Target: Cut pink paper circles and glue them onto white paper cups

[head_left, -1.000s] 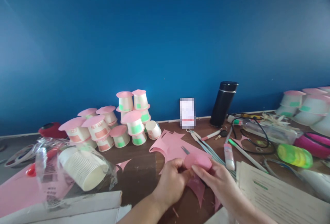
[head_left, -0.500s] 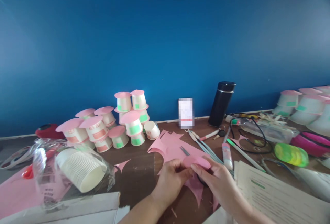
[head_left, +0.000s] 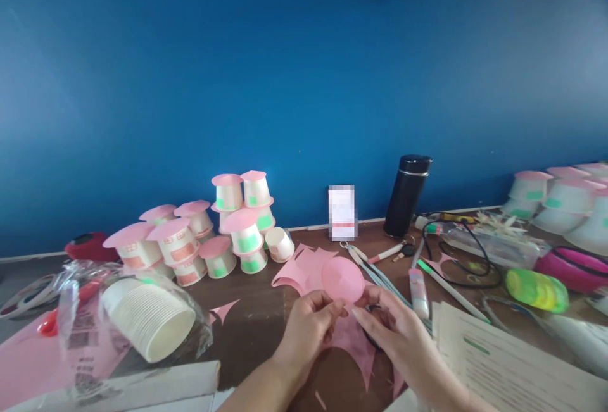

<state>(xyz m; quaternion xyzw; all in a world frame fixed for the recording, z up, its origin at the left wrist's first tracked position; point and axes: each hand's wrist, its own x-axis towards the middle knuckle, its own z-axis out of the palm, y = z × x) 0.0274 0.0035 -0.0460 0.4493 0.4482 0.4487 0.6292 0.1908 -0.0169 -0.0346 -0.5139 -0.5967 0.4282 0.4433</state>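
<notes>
You have the pink disc (head_left: 342, 278) pinched at its near edge in your left hand (head_left: 306, 330), over pink scraps (head_left: 354, 345), your right hand's (head_left: 399, 326) grip unclear; capped cups (head_left: 244, 238) stand finished, bagged cups (head_left: 147, 317) uncapped.

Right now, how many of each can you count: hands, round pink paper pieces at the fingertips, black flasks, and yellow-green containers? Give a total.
Hands: 2, left hand and right hand
Round pink paper: 1
Black flask: 1
Yellow-green container: 1
Total: 5
</notes>
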